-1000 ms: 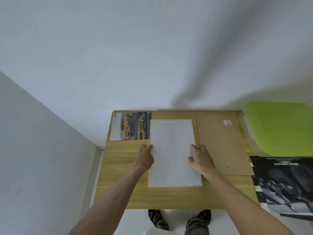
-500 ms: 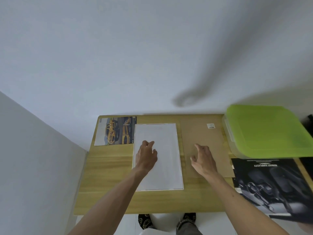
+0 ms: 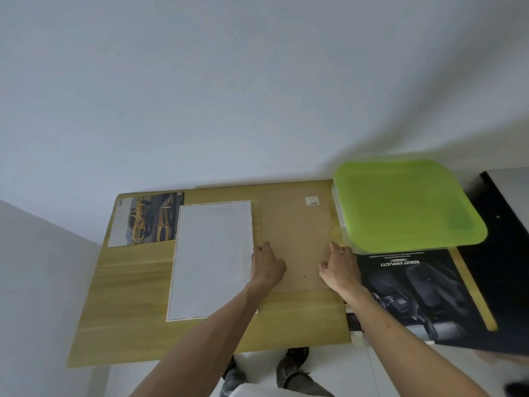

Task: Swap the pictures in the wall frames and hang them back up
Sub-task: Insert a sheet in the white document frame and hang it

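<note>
A white-edged frame [image 3: 211, 259] lies flat on the wooden table [image 3: 128, 310] with a white sheet filling it. To its right lies a brown backing board [image 3: 297, 233] with a small sticker near its far corner. My left hand [image 3: 267, 265] rests at the board's left edge, fingers relaxed. My right hand [image 3: 340, 265] touches the board's right edge, fingers loosely bent. A picture of a yellow car [image 3: 146, 219] lies at the table's far left. A dark car-interior poster [image 3: 415, 293] lies at the right.
A container with a lime-green lid [image 3: 406, 204] stands at the table's far right, over the poster's top edge. A black surface [image 3: 503, 242] lies beyond it. The white wall rises behind the table. My shoes [image 3: 294, 365] show below the near edge.
Both hands left the white frame and moved right onto the brown backing board, one at each side edge. The camera view shifted right as well.
</note>
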